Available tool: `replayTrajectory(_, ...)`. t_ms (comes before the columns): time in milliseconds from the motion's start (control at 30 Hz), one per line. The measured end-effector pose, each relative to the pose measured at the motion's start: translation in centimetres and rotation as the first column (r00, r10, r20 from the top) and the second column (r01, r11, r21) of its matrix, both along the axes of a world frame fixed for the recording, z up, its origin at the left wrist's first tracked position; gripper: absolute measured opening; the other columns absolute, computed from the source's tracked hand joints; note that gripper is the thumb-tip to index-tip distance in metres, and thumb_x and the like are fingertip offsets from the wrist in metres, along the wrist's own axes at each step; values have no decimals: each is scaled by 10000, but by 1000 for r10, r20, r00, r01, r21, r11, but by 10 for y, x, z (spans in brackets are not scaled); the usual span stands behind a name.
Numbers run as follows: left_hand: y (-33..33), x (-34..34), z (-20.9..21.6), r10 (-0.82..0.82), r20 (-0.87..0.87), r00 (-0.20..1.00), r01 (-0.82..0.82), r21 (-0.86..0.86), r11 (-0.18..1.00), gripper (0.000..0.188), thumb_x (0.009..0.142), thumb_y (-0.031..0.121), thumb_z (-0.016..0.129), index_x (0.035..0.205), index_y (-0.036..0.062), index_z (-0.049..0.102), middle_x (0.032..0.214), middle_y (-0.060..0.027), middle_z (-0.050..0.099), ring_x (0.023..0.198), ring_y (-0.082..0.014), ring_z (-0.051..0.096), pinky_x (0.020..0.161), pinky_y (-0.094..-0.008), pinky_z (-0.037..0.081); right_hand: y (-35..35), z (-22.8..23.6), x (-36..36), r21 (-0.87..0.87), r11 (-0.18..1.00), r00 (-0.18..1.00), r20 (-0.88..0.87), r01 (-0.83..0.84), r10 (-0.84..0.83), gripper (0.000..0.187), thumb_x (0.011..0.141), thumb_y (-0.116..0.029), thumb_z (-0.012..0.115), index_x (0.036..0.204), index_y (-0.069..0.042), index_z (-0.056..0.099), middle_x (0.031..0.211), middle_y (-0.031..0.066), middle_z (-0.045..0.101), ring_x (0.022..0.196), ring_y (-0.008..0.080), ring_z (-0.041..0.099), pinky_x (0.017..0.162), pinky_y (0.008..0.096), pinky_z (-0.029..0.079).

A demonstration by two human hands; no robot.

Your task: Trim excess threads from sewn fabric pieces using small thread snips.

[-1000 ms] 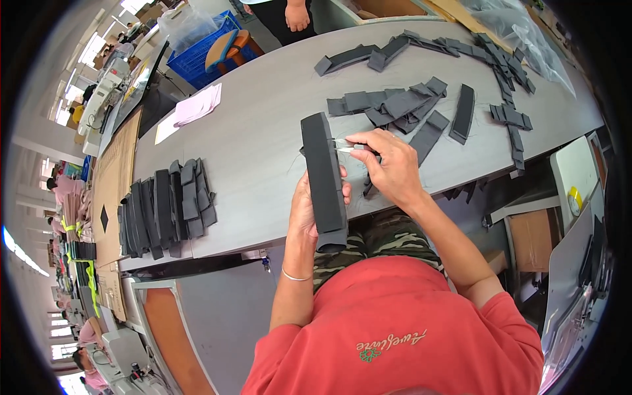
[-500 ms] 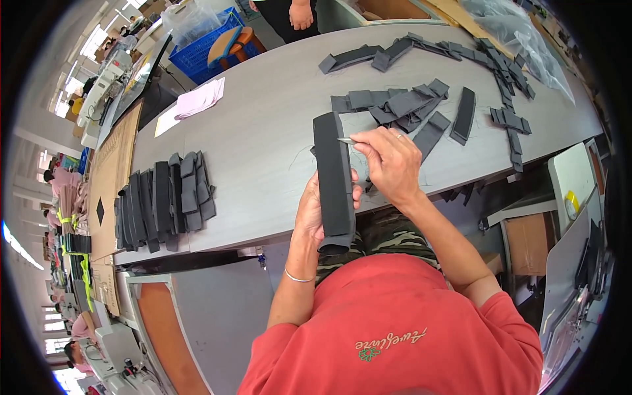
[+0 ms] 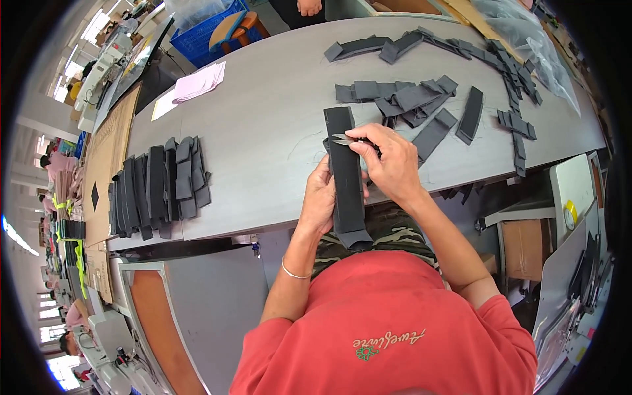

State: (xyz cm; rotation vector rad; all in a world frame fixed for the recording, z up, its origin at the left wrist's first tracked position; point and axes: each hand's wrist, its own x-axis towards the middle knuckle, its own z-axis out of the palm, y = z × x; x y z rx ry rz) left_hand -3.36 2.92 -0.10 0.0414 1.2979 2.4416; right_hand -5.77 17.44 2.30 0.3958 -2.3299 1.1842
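Note:
A long dark fabric strip stands almost upright before me, above the table's near edge. My left hand is closed round it from behind, the fingers partly hidden by the strip. In my right hand is a small pair of thread snips, its pointed blades slightly apart over the strip's upper part. Most of the snips is hidden by my fingers. Just beyond my right hand lies a loose heap of dark fabric strips.
A row of dark strips lies on the grey table at left. Pink sheets lie behind it. A chain of strips runs along the far right. Beyond the table are a blue crate and a standing person's hand.
The strip has turned a little, so less of its right side shows. The snips have moved farther onto its face, and their blades now show apart. The whole view has shifted slightly.

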Motion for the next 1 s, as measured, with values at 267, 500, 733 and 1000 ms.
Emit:
replayTrajectory(267, -3, 4, 0, -78, -14, 997, 76, -91, 993, 234, 965, 168, 524, 1152, 30, 498, 884, -110, 635, 652, -168, 642, 547, -286, 558, 11, -3, -7, 76, 997, 996, -79, -21, 27, 80, 815, -152, 636, 860, -94, 667, 785, 39, 663, 703, 244, 616, 626, 332, 474)
replayTrajectory(500, -12, 0, 13, -29, 19, 999, 28, 8, 1000, 298, 860, 206, 642, 1057, 13, 530, 828, -115, 615, 605, -184, 604, 519, -271, 522, 30, 6, -11, -335, 941, 968, 246, 40, 46, 190, 880, -130, 627, 1050, -47, 651, 874, 12, 634, 752, 73, 519, 679, 221, 438)
replayTrajectory(733, -19, -10, -15, 62, 57, 996, -68, 118, 991, 193, 927, 165, 558, 1064, 33, 525, 907, -113, 631, 643, -177, 639, 526, -295, 552, 14, -5, 27, -320, 914, 872, 337, -248, 355, 183, 853, -104, 631, 1016, -29, 663, 808, 53, 651, 665, 103, 546, 608, 243, 437)
replayTrajectory(1000, -11, -10, -18, 183, 73, 980, -190, 98, 977, 138, 946, 143, 528, 1038, 41, 538, 914, -97, 634, 715, -133, 636, 591, -253, 550, -5, -15, 37, -160, 967, 958, 177, -200, 228, 121, 811, -118, 659, 923, -74, 661, 817, 72, 660, 685, 230, 619, 594, 314, 471)
